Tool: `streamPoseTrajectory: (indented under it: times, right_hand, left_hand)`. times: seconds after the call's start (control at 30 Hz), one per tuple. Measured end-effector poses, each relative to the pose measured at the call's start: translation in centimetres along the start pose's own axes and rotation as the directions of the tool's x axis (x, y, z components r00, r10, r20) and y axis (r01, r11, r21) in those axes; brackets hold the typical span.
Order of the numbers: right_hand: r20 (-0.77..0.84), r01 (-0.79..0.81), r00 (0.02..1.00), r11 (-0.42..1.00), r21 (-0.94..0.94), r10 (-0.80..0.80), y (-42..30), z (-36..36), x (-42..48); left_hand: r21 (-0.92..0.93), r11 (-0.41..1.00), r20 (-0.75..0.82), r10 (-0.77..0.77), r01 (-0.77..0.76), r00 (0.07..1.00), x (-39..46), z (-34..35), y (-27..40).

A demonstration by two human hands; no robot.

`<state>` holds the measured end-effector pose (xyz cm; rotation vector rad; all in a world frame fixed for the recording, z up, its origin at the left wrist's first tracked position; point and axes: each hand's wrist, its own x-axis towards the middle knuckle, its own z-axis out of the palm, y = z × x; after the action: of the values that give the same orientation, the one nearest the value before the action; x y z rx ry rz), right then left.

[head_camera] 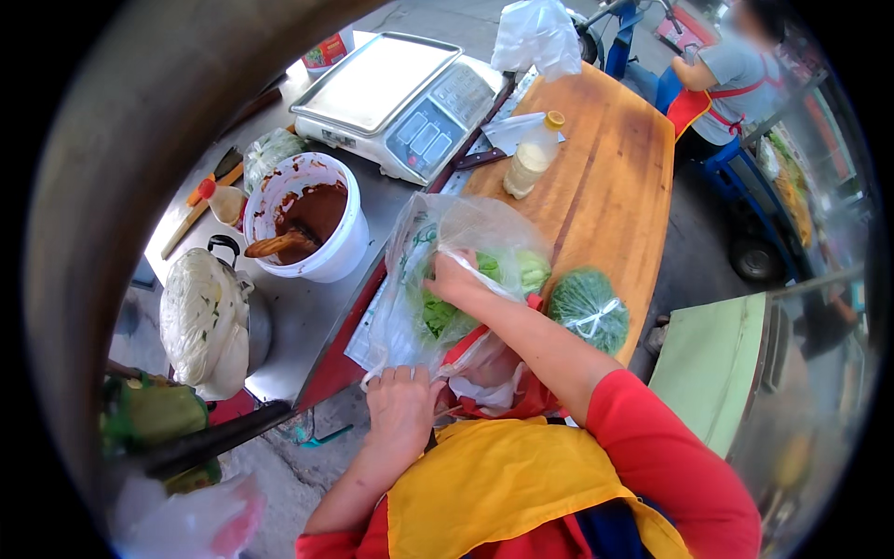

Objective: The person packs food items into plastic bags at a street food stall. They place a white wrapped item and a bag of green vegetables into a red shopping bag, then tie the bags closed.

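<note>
My right hand (457, 279) reaches inside a clear plastic bag (405, 307) that holds leafy green vegetables (438, 314); its fingertips are partly hidden, and whether they grip a leaf I cannot tell. With its fingers curled, my left hand (401, 398) holds the near edge of the same bag. Below the bag is a red and white bag (482, 377), open at the top. Right of my right forearm, a tied plastic bag of fine greens (590, 311) rests on the wooden board (607, 168).
A digital scale (398, 98), a white bucket of dark red sauce (307, 223) and a plastic-covered pot (209, 318) stand at the left. A bottle (532, 157) and a cleaver (489, 155) lie beyond the bag. A person (733, 77) stands at the upper right near a cart.
</note>
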<state>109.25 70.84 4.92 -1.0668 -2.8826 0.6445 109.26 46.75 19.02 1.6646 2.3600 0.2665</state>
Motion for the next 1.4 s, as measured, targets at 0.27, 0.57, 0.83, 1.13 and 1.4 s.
streamPoseTrajectory:
  times: [0.27, 0.57, 0.83, 1.13, 1.4]
  right_hand:
    - [-0.056, -0.096, 0.993, 0.982, 0.162, 0.106, 0.2, 5.4, 0.3]
    - [0.462, 0.105, 0.877, 0.991, 0.088, -0.134, 2.4, -7.8, -8.1]
    - [0.580, 0.021, 0.814, 1.000, 0.009, -0.022, 1.3, -13.9, -17.3]
    - [-0.005, 0.050, 0.999, 0.971, 0.233, -0.050, 1.3, -14.9, -21.5]
    - [0.212, -0.188, 0.968, 0.167, 0.968, -0.137, 3.2, -20.2, -30.1]
  left_hand:
    - [-0.175, 0.985, 0.073, 0.014, -0.001, 0.997, -2.1, 0.3, 0.2]
    - [-0.472, 0.868, 0.220, 0.287, -0.156, 0.932, -3.4, 0.0, -1.3]
    - [-0.469, 0.840, 0.165, 0.386, -0.272, 0.907, -3.0, -1.2, -1.1]
    - [-0.498, 0.787, -0.079, 0.377, -0.364, 0.923, -4.2, -2.8, -0.2]
    - [-0.292, 0.830, -0.693, 0.159, -0.476, 0.703, -10.0, -2.0, 1.5]
